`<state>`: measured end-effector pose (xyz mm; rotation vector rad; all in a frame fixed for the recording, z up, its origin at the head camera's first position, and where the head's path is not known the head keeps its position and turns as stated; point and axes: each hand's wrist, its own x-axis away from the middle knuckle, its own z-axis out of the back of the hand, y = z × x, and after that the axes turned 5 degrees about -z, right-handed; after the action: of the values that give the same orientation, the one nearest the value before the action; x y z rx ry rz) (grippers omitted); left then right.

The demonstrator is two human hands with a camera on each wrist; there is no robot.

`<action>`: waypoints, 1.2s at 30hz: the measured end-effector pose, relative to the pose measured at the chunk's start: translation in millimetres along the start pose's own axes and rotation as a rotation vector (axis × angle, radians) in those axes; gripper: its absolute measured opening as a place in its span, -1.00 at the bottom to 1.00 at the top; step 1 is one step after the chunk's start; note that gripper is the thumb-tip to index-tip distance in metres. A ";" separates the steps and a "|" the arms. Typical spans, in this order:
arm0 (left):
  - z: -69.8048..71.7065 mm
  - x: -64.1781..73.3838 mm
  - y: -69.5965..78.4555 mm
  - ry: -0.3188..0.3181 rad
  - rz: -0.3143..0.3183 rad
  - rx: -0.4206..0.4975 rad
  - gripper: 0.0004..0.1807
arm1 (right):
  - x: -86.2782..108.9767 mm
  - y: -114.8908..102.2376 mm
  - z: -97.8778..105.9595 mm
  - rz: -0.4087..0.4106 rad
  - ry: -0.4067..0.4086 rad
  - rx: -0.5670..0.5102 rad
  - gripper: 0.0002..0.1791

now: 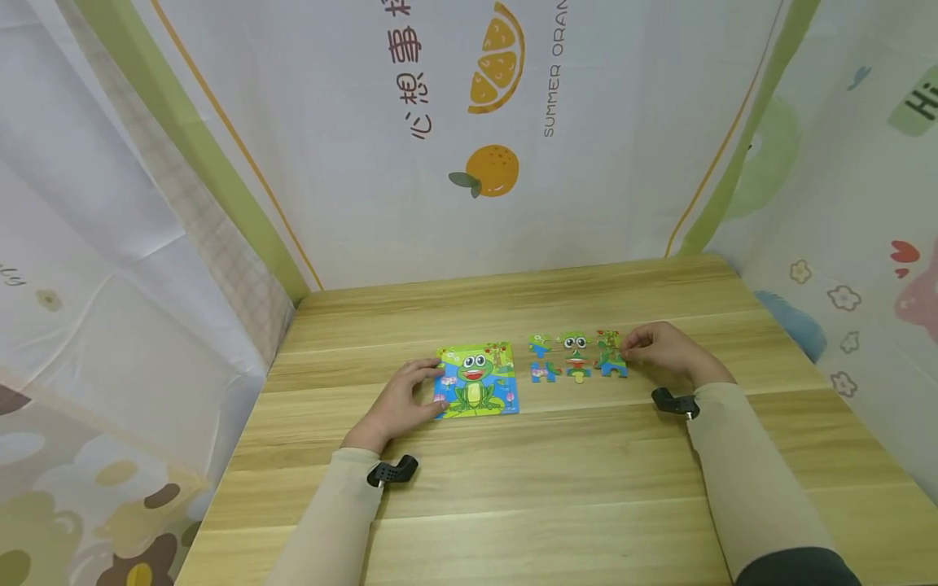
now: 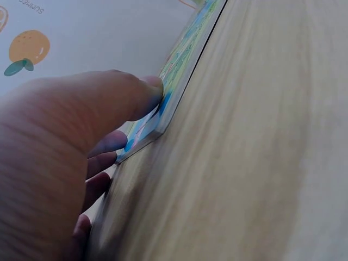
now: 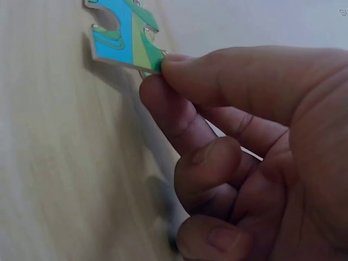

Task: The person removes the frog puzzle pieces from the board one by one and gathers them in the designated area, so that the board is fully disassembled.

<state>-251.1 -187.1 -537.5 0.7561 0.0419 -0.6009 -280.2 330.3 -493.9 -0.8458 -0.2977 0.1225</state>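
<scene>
A square frog puzzle, showing a whole green frog on blue, lies flat on the table. My left hand rests at its left edge, thumb on the lower left corner and fingers spread along the side; the left wrist view shows the thumb pressing on the puzzle's border. To the right, my right hand pinches a blue and green puzzle piece between thumb and forefinger, its edge lifted slightly off the table. The other fingers curl below. Loose pieces, including one with the frog's eyes, lie between the hands.
A wooden table carries everything. Printed cloth hangs behind it, with an orange drawn on it, and more cloth hangs at both sides. More loose pieces lie close to the frog puzzle's right side.
</scene>
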 end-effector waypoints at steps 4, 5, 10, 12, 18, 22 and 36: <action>1.5 0.5 -0.7 -0.008 -0.007 0.009 -0.35 | 0.2 -0.3 -0.9 -0.008 0.006 0.004 -0.80; 2.2 0.7 -0.7 -0.013 -0.006 0.014 -0.34 | 0.5 -0.6 -0.7 -0.007 0.005 0.003 -0.79; 5.5 2.0 -0.5 -0.035 -0.001 0.026 -0.26 | 0.9 -1.7 -0.7 -0.013 0.005 -0.006 -0.80; 6.4 2.6 -0.3 -0.040 0.001 0.024 -0.23 | 0.4 -1.3 -1.0 -0.012 0.004 -0.003 -0.80; 6.7 3.8 0.0 -0.046 0.013 0.024 -0.20 | -1.7 1.1 -2.4 -0.010 0.002 0.004 -0.81; 6.1 4.4 -0.6 -0.046 0.022 0.015 -0.19 | -1.6 1.0 -2.5 -0.007 -0.001 0.003 -0.79; 6.1 5.0 2.1 -0.038 0.015 0.051 -0.16 | -7.7 -23.1 -14.5 0.081 0.096 0.052 -0.78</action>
<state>-246.9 -192.4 -532.9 0.7940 -0.0143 -0.6039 -283.3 302.9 -487.2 -0.8098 -0.1689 0.1640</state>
